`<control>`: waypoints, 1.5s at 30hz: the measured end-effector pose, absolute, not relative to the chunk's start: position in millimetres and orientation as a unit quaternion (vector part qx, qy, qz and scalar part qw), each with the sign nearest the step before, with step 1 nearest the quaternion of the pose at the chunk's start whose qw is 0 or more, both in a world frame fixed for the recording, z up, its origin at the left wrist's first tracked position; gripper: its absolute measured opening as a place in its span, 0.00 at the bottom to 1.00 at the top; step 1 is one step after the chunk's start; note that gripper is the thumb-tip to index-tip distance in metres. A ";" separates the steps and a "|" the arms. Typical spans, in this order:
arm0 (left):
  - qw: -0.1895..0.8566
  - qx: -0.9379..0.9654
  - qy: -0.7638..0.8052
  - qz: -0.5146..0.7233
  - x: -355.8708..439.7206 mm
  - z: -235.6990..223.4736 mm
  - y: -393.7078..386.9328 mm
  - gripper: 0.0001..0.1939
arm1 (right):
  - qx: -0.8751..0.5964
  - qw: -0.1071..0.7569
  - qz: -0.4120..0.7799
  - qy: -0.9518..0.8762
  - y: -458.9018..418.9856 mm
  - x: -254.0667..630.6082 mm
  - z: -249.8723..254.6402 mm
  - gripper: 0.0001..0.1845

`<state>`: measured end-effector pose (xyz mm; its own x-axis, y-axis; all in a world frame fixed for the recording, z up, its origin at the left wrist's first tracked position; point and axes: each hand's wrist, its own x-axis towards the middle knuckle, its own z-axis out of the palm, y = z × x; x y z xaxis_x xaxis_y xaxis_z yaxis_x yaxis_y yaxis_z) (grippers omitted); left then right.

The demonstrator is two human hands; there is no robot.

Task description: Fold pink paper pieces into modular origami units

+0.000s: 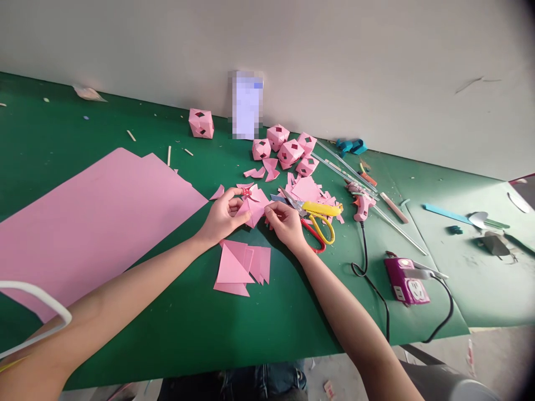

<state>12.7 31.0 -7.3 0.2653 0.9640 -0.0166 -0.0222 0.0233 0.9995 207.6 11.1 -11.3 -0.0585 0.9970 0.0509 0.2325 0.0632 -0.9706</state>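
A folded pink paper piece (253, 208) is held up between both hands, just above the green table. My left hand (226, 216) pinches it from the left, thumb on its face, and a red ring-like item (246, 192) sits at the index finger. At its right edge, my right hand (287, 224) has thumb and forefinger pressed together on the paper. Scissors (320, 227) with red and yellow handles and a yellow cutter (324, 208) lie right beside the right hand. Cut pink paper pieces (234, 264) rest below the hands, and pink scraps (307, 188) lie beyond them.
Large pink sheets (96, 217) cover the table's left. Several folded pink paper balls (290, 152) stand near the wall, by a blurred upright screen (246, 106). At right are a glue gun (363, 203), clear glue sticks (399, 231) and a purple power socket (405, 280) with cords.
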 end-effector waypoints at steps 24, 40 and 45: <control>0.582 0.554 0.426 0.416 12.4 -4.6 30.8 0.25 | -0.516 0.416 0.393 -0.638 9.0 207.8 -11.3 0.29; 0.600 0.535 0.407 0.433 12.0 -6.1 32.9 0.25 | -0.518 0.391 0.402 -0.646 7.9 204.4 -5.6 0.31; 0.604 0.518 0.411 0.445 12.1 -4.7 32.6 0.27 | -0.512 0.371 0.419 -0.652 8.0 203.1 -5.2 0.32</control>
